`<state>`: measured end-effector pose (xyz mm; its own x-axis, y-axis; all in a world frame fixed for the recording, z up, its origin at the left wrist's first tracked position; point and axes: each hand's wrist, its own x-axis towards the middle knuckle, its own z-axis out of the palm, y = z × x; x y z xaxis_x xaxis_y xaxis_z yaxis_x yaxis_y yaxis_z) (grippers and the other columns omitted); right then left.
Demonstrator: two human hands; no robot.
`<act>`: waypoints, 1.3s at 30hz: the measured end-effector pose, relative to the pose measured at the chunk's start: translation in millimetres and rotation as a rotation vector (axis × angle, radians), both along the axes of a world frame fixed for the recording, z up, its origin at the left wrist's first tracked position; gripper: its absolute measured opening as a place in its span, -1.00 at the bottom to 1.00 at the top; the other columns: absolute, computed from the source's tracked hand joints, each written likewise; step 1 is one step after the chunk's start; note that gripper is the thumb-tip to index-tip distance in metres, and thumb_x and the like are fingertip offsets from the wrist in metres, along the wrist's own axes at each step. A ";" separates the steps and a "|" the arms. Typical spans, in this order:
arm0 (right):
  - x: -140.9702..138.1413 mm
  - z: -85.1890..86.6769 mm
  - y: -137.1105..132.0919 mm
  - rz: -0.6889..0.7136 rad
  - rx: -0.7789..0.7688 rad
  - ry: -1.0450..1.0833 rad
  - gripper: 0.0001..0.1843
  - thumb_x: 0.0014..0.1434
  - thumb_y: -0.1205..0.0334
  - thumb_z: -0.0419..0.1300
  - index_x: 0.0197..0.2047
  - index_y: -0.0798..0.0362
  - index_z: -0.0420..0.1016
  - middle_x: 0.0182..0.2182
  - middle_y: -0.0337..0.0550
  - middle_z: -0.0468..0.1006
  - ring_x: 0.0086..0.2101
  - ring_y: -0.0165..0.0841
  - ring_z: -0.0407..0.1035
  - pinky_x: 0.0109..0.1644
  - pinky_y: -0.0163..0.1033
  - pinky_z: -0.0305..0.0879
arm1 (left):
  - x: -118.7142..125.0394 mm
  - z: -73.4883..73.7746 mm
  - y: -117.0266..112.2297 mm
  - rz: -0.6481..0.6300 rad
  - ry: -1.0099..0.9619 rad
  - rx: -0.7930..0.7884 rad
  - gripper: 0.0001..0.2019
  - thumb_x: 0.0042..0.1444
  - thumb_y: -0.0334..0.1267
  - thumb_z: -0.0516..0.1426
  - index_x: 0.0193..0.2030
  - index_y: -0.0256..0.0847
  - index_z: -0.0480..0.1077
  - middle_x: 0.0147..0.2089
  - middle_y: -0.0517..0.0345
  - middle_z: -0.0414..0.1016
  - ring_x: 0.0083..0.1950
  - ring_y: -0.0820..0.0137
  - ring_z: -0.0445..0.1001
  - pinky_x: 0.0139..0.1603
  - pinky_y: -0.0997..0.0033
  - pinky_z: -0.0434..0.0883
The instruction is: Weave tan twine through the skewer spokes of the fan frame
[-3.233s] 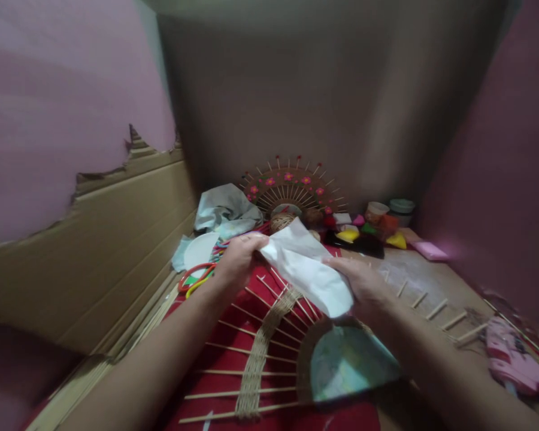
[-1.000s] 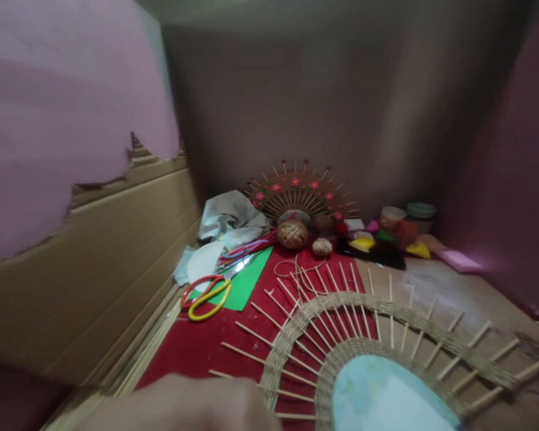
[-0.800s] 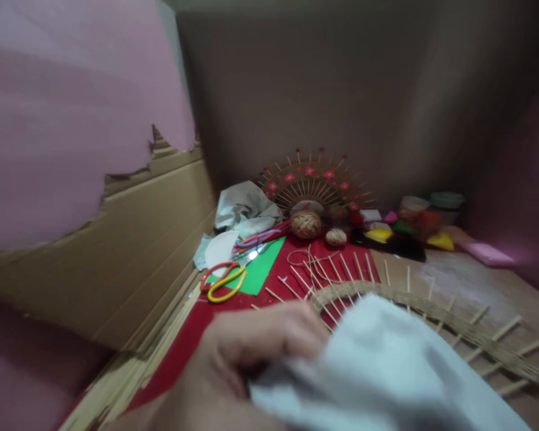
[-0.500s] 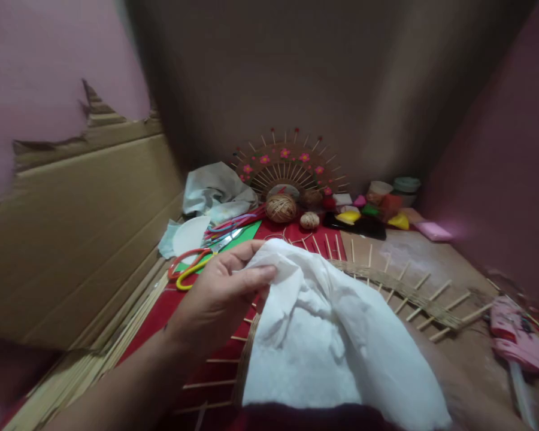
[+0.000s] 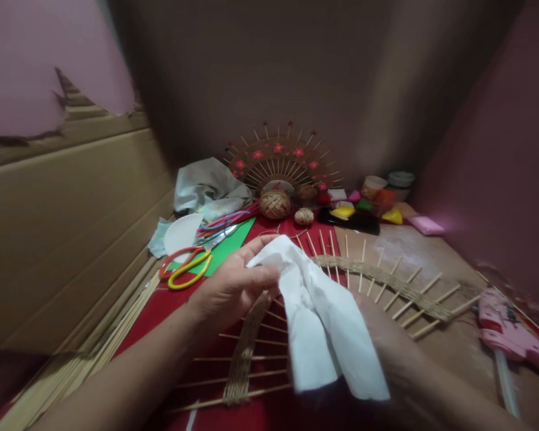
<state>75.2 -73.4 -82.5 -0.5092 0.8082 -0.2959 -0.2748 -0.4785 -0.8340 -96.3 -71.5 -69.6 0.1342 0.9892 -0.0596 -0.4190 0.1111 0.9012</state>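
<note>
My left hand (image 5: 242, 278) is closed in a pinch on the upper edge of a crumpled white tissue (image 5: 312, 323), thumb on top. The tissue hangs in folds toward me. Behind its right side is my right hand (image 5: 377, 323); its fingers are hidden by the tissue, so I cannot tell how they are set. Under both hands lies a fan-shaped frame of thin sticks with a woven twine band (image 5: 386, 281), partly covered by the tissue and hands. Left of my left hand rest scissors (image 5: 191, 269) with orange and yellow handles.
At the back stands a fan-shaped piece with pink flowers (image 5: 278, 149), behind a twine ball (image 5: 275, 205) and a smaller one (image 5: 303, 216). A pink glue gun (image 5: 503, 323) lies at right. Cardboard (image 5: 72, 239) and a bundle of sticks (image 5: 94, 365) line the left side.
The tissue, spread wide before, now hangs narrower and more gathered. My right hand has moved in from the lower right, behind the tissue. More of the stick frame shows.
</note>
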 end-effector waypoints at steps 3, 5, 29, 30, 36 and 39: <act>-0.1 -4.6 -2.6 0.026 -0.046 -0.059 -0.70 -0.10 0.17 0.30 -0.24 0.06 0.52 -0.59 -0.20 0.52 -0.64 -0.41 0.34 -0.58 -0.35 0.24 | 5.5 4.4 -5.5 -0.039 0.199 0.092 -0.48 -0.18 -0.46 0.27 -0.02 -0.09 0.29 -0.19 0.12 0.44 -0.26 0.38 0.45 -0.33 0.51 0.39; 0.2 -6.6 -3.6 0.035 0.031 -0.106 -0.71 -0.09 0.20 0.30 -0.23 0.06 0.53 -0.60 -0.23 0.50 -0.66 -0.43 0.32 -0.59 -0.37 0.22 | 9.6 9.1 -12.9 -0.112 0.398 0.210 -0.55 -0.14 -0.43 0.27 -0.07 -0.08 0.31 -0.08 0.08 0.42 -0.14 0.30 0.44 -0.28 0.47 0.41; 20.0 -22.5 22.9 0.002 -0.113 0.259 -0.56 -0.14 0.31 0.37 -0.12 0.06 0.45 -0.31 -0.10 0.55 -0.41 -0.34 0.44 -0.33 -0.26 0.33 | 18.5 22.5 -27.4 -0.173 1.404 0.902 -0.74 0.24 -0.28 -0.03 0.04 -0.23 0.28 -0.14 0.02 0.47 -0.19 0.42 0.44 -0.24 0.49 0.43; 22.0 -22.3 23.5 0.011 -0.074 0.237 -0.55 -0.13 0.29 0.37 -0.10 0.06 0.45 -0.30 -0.09 0.55 -0.39 -0.34 0.44 -0.30 -0.27 0.33 | 12.4 21.8 -23.1 -0.137 1.421 0.959 -0.78 0.22 -0.31 -0.02 -0.03 -0.24 0.33 -0.14 0.00 0.47 -0.19 0.41 0.44 -0.24 0.49 0.42; 39.9 -17.5 24.1 -0.072 0.251 -0.045 -0.76 0.01 0.16 0.27 -0.24 0.08 0.54 -0.41 -0.10 0.56 -0.45 -0.40 0.40 -0.36 -0.32 0.33 | -61.7 31.8 52.5 0.640 1.372 0.913 -0.82 0.03 -0.44 0.07 -0.20 -0.22 0.37 -0.31 0.14 0.48 -0.34 0.46 0.45 -0.32 0.48 0.41; 48.5 -14.7 27.2 -0.288 0.525 -0.201 -0.86 0.02 0.19 0.22 -0.37 0.05 0.55 -0.55 -0.19 0.51 -0.52 -0.44 0.36 -0.44 -0.37 0.31 | -93.6 35.9 108.7 0.909 1.310 0.552 -0.76 -0.03 -0.44 -0.01 -0.18 -0.27 0.31 -0.50 0.25 0.40 -0.56 0.48 0.40 -0.55 0.52 0.35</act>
